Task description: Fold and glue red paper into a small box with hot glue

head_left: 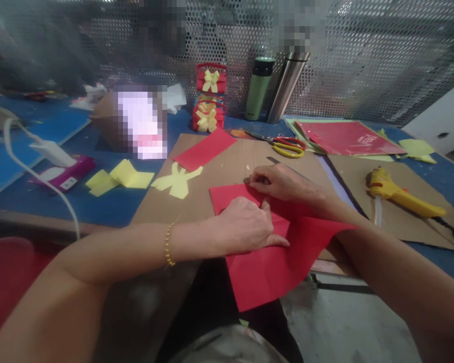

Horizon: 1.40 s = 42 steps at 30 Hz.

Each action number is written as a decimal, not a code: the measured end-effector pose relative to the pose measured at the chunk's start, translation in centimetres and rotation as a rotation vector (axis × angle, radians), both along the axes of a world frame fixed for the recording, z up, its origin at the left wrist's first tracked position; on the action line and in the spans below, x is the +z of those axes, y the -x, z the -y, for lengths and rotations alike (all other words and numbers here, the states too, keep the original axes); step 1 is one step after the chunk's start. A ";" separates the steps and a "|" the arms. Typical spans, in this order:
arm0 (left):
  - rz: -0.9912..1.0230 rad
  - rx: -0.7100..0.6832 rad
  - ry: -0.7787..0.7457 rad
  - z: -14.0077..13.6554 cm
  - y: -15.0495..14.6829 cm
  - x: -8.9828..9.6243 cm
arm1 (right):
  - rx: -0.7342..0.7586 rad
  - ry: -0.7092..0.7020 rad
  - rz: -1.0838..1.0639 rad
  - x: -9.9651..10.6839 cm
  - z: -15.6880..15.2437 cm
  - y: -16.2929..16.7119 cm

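A sheet of red paper [257,277] lies over the cardboard's front edge, its near part hanging down and its right side curling up. My left hand [245,224] presses on the paper with curled fingers, thumb pointing right. At the paper's far edge, my right hand [274,181] is closed, fingertips bent down onto the sheet. The right forearm crosses behind the curled side. What lies under the fingers of both hands is hidden. Left of the hands are a yellow paper cutout [177,182] and a red paper strip [206,149], both on the cardboard [151,212].
Scissors [287,146] and a thin blade lie behind my hands. A yellow glue gun [404,194] rests at right. Small red boxes with yellow bows [208,118], a green bottle [259,91] and a steel flask [289,88] stand at the back. A white cable [73,212] hangs left.
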<state>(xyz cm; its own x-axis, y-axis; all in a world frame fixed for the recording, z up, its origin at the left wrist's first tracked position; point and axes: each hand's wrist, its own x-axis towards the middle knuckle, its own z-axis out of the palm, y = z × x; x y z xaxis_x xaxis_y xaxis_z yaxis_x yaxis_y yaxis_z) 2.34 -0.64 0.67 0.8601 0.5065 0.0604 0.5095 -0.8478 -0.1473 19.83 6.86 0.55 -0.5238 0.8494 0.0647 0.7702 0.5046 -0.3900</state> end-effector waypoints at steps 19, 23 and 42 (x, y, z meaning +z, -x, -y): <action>-0.021 0.010 0.007 0.1 0.0 0.3 | 0.024 0.019 -0.013 0.1 -0.1 -0.2; -0.025 0.010 0.019 0.1 -0.1 0.3 | 0.085 0.064 -0.081 0.3 0.3 -0.5; -0.020 0.006 0.042 0.0 -0.1 0.3 | 0.021 -0.010 0.010 -0.4 0.0 0.2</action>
<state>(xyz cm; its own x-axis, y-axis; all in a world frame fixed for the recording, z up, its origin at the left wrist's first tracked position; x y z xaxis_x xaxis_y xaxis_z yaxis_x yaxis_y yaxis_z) 2.43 -0.66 1.01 0.8580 0.5133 0.0214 0.5118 -0.8504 -0.1220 19.63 6.89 0.16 -0.5420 0.8377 0.0674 0.7634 0.5243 -0.3772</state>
